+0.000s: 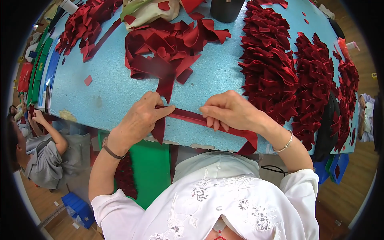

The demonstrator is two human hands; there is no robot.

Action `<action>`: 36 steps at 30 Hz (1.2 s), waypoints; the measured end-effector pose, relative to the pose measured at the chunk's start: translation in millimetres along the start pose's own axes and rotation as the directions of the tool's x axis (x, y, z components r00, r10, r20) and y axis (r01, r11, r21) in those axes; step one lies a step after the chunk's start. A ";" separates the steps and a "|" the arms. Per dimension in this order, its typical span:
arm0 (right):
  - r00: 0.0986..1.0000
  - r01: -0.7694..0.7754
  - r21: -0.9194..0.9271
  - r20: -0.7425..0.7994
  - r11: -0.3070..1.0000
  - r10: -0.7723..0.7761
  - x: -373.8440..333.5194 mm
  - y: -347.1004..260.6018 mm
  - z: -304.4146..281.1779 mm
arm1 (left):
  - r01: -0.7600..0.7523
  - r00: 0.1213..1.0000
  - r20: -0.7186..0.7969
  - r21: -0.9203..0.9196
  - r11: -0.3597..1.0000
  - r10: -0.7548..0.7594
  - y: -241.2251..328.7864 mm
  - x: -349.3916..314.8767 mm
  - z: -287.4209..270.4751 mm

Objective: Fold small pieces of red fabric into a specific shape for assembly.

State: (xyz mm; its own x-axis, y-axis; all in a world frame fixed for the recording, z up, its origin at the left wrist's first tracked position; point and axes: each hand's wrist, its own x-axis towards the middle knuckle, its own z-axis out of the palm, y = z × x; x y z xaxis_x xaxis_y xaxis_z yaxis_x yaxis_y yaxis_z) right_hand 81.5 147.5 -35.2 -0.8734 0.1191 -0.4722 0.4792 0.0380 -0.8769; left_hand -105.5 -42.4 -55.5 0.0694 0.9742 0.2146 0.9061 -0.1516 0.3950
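Observation:
A dark red ribbon stretches between my hands near the table's front edge, folded lengthwise for part of its span. My left hand grips its left part, the index finger lying along the fold, while a pointed tail hangs below that hand. On the right, my right hand pinches the ribbon's upper edge between thumb and index finger, with the other fingers curled. Past my right hand the ribbon runs on and droops over the table edge. Just beyond my left hand lies a loose heap of red ribbon pieces, one strip reaching down toward it.
Thick rows of bunched dark red ribbon cover the right side of the blue table. Another pile lies far left. A black cylindrical container and a pale cloth bag stand behind. A person sits at left.

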 end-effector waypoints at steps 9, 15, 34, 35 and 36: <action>0.975 0.195 -0.468 -0.007 0.862 -0.224 -4.4 13.7 9.1 | 0.018 1.000 0.016 0.015 1.000 -0.018 1.6 0.6 -1.2; 0.901 0.293 -0.628 -0.070 0.721 -0.428 -20.9 33.0 5.7 | 0.012 1.000 0.020 0.011 1.000 -0.012 0.8 3.9 -1.1; 0.979 0.178 -0.411 -0.016 0.894 -0.202 -42.6 7.0 -7.3 | 0.008 1.000 -0.003 -0.002 1.000 -0.008 1.6 -1.3 -2.9; 0.987 0.145 -0.355 -0.018 0.924 -0.162 -39.0 1.0 -6.9 | 0.011 1.000 -0.003 0.002 1.000 -0.011 1.9 -1.6 -2.9; 0.987 0.144 -0.355 -0.017 0.924 -0.161 -33.0 -3.0 -5.5 | 0.015 1.000 -0.002 0.005 1.000 -0.015 2.3 -2.2 -2.8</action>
State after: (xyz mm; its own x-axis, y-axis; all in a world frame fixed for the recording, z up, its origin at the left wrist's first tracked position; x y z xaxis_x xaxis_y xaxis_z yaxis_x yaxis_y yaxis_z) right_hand 109.4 148.9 -16.4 -0.9375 0.1283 -0.3234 0.3472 0.4046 -0.8460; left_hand -104.7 -45.4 -52.5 0.0551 0.9762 0.2100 0.9093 -0.1359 0.3933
